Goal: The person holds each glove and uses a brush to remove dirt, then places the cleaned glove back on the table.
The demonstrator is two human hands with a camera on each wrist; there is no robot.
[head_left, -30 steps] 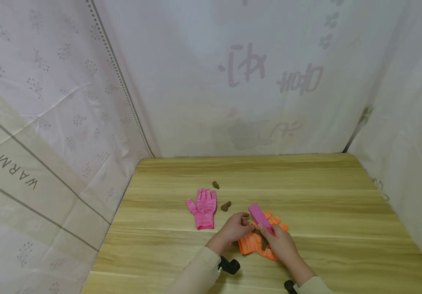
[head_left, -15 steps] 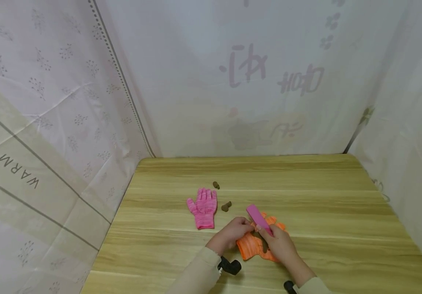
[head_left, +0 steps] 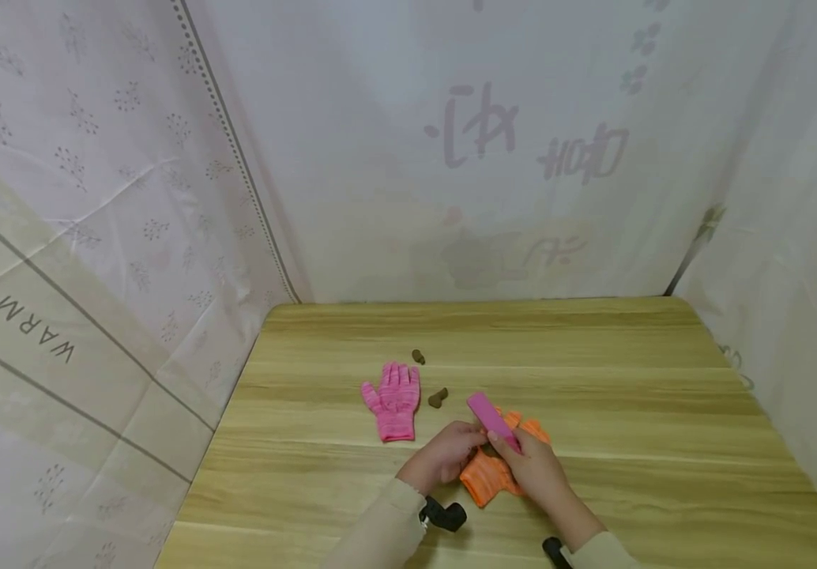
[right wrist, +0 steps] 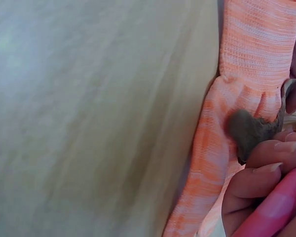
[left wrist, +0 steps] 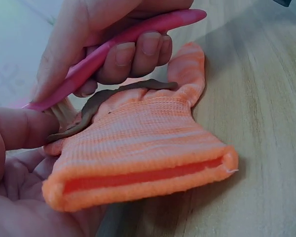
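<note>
An orange knit glove (head_left: 488, 474), its cuff toward me, carries a flattened strip of brown clay-like stuff (left wrist: 91, 111) across its surface. My left hand (head_left: 446, 452) grips the glove's left side, thumb on top beside the brown strip and palm beneath. My right hand (head_left: 538, 468) holds a pink brush (head_left: 492, 420); in the left wrist view its pale bristles (left wrist: 65, 112) face down near my left thumb. In the right wrist view a thicker brown lump (right wrist: 249, 131) sits on the glove beside my right fingers (right wrist: 266, 170). My right hand hides part of the glove.
A pink knit glove (head_left: 396, 403) lies flat to the left on the wooden table (head_left: 629, 379). Near it are two small brown pieces, one close by (head_left: 438, 397) and one farther back (head_left: 418, 356). Printed curtains (head_left: 380, 197) enclose the table at the back and sides.
The pink brush and right hand have shifted slightly left. The orange glove has turned a little, and my left hand has moved from its upper part down to its left side.
</note>
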